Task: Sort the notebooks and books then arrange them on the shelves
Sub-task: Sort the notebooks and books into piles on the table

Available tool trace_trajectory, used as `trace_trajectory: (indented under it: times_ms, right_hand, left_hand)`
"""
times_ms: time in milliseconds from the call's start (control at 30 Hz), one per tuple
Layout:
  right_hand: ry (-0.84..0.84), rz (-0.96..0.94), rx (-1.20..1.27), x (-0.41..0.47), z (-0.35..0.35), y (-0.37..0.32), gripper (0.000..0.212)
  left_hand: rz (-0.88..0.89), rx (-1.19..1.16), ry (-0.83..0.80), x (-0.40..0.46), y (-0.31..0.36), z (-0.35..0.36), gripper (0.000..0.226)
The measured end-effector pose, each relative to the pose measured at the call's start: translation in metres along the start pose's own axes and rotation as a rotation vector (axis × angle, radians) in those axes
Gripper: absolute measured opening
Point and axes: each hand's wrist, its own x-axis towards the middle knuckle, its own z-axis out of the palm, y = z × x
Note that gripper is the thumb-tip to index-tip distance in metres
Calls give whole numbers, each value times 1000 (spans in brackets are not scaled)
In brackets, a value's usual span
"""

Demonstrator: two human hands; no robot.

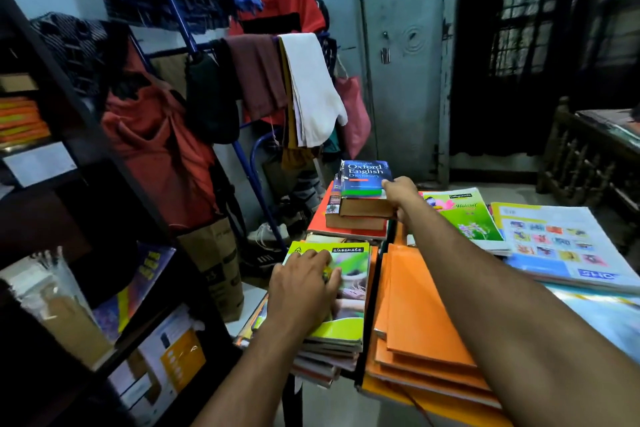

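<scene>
Cramped room, pale blue walls, a clothes rack (242, 55) draped with garments behind our work surface. Dark shelves (86, 135) stand at our left, already holding orange books (20, 118) on an upper level and assorted boxes lower down.

Our right hand (400, 194) reaches far forward and grips the right edge of the blue Oxford English Dictionary (365, 177), thumb on the cover, fingers curled down the side. That dictionary sits on top of a small stack of thick books (356, 215), which rest on a red book (322, 222).

Our left hand (304, 291) lies palm down on a green Classmate notebook (346, 291), fingers spread and fairly flat, pressing rather than grasping. The notebook tops a stack of notebooks (329, 357) at the near left of the surface.

Just right of it we note a pile of orange notebooks (422, 322). Farther right lie large flat books: a green one with flowers (467, 218) and a pale one with small pictures (561, 243).
</scene>
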Motion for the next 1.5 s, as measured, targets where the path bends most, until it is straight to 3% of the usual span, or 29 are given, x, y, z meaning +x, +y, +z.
trace_trajectory:
  times_ms: [67,167,300,533,667,700,767,867,1000,1100,1233,1333,1433,1500]
  right_hand:
    - [1,11,70,-4,-8,1,9]
    - [101,-13,162,-19,-28,-7,7]
    - [283,-70,120,-16,-77,-6,20]
    - [319,80,-467,-21,-136,28,29]
    - [424,-117,-659,-59,-95,-2,50]
    - [355,-221,-609,-71,-74,-12,56]
    - [57,-398,-493,-107,-23,-28,59]
    - [-378,-516,-511,-172,62,-33,48]
    - [-685,-523,-471,-245,169,-27,37]
    - [-757,-407,-433,-268,239,-8,19]
    - [-683,-21,-232,-274,310,31,46]
    - [-651,132,-9,-277,345,46,31]
    - [-618,86,76,-287,363,50,8]
    - [-687,37,148,-302,367,45,13]
  left_hand:
    - [0,-3,0,0,0,0,39]
    - [12,2,18,-1,-2,1,38]
    - [34,11,46,2,-4,4,39]
    - [30,13,21,5,-3,9,37]
    - [25,-370,-59,-9,-11,-11,45]
    - [24,-474,41,-21,-19,-18,43]
    - [8,-563,396,-53,-44,-30,34]
    - [-186,-561,829,-102,-109,-35,14]
    - [-576,-502,1097,-153,-212,-30,40]
    - [-678,-521,1014,-164,-270,-27,68]
    - [-620,-626,663,-159,-310,-15,107]
    - [-593,-642,505,-155,-321,-3,97]
    - [-625,-417,358,-150,-324,7,82]
    - [-634,-277,310,-149,-321,8,81]
